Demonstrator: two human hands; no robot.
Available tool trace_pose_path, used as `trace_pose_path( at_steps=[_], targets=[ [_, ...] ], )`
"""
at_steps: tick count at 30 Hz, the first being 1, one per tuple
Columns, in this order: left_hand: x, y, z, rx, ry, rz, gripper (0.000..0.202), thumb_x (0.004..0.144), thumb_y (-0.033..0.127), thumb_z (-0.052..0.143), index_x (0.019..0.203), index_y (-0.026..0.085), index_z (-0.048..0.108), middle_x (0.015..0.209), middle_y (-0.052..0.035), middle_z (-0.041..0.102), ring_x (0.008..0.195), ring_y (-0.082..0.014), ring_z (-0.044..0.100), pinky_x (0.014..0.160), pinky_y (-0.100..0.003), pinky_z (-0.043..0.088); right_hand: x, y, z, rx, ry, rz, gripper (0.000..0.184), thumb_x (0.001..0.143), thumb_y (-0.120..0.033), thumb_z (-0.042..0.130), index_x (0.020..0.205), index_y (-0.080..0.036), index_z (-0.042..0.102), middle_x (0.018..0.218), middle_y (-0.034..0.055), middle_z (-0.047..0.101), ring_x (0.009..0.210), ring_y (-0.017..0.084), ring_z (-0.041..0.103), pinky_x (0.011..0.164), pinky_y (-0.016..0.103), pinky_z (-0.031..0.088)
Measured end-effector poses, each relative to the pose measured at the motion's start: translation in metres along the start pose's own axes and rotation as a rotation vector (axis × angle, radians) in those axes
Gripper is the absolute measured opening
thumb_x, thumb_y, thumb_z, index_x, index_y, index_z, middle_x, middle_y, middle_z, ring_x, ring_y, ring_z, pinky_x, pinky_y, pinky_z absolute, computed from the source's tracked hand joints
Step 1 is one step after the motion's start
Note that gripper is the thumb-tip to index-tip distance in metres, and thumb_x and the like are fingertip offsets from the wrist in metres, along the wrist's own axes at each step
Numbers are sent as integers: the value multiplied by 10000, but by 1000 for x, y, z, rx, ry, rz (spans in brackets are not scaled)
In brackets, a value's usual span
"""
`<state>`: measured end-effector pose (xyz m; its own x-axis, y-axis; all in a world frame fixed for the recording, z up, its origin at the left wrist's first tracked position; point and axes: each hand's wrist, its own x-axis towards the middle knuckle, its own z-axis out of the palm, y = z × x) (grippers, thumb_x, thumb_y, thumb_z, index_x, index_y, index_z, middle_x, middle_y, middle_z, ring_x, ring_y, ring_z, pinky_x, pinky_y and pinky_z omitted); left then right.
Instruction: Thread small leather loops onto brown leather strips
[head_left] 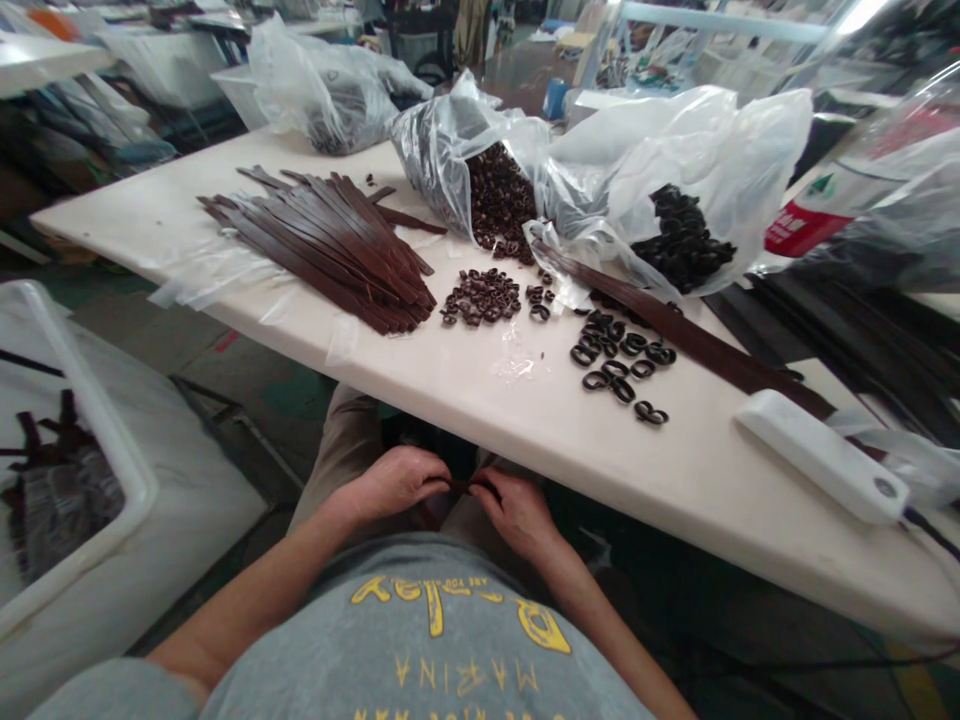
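Observation:
Both my hands are down in my lap, below the table edge. My left hand [394,482] and my right hand [512,510] are closed in a pinch on the two ends of a small dark brown strap piece [463,486] held between them. Up on the table lie a fanned pile of brown leather straps [330,245], a heap of small brown loops [481,297] and a scatter of black loops [621,358].
The cream table [465,400] carries clear plastic bags of brown loops [480,180] and black loops [675,215], a long brown strap [675,330] and a white power strip [821,455]. A white bin [82,500] with dark scraps stands at my left.

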<state>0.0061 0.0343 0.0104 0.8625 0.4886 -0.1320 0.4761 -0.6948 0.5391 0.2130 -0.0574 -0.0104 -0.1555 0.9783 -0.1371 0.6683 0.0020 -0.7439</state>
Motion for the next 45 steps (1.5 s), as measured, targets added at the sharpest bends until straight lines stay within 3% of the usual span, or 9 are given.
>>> trace_pose_path(
  at_steps=[6, 19, 33, 45],
  targets=[
    [1, 8, 0, -28, -30, 10, 169, 906, 259, 578, 945, 186, 725, 846, -31, 729, 788, -164, 657, 686, -223, 447, -2, -3, 10, 30, -23, -28, 153, 927, -258, 564, 993, -221, 697, 948, 34, 731, 866, 187, 671, 747, 259, 469],
    [-9, -16, -6, -118, 77, -83, 203, 901, 322, 582, 915, 183, 729, 846, -30, 735, 768, -146, 651, 685, -217, 449, -1, -2, 5, 1, -9, 0, 156, 928, -258, 557, 993, -230, 697, 942, 30, 739, 855, 191, 678, 728, 264, 470],
    [1, 7, -2, -266, -19, -106, 201, 886, 300, 579, 872, 174, 735, 790, -16, 726, 706, -130, 626, 640, -198, 424, 0, -6, 11, 40, 18, -47, 102, 888, -224, 616, 955, -230, 694, 920, 9, 732, 844, 168, 673, 734, 248, 472],
    [2, 11, -1, -461, 24, -232, 198, 854, 273, 582, 803, 148, 726, 718, -10, 706, 660, -128, 604, 590, -193, 414, -2, -8, 13, -116, 55, -83, 92, 912, -269, 594, 942, -220, 666, 909, 33, 715, 828, 188, 663, 695, 252, 447]
  ],
)
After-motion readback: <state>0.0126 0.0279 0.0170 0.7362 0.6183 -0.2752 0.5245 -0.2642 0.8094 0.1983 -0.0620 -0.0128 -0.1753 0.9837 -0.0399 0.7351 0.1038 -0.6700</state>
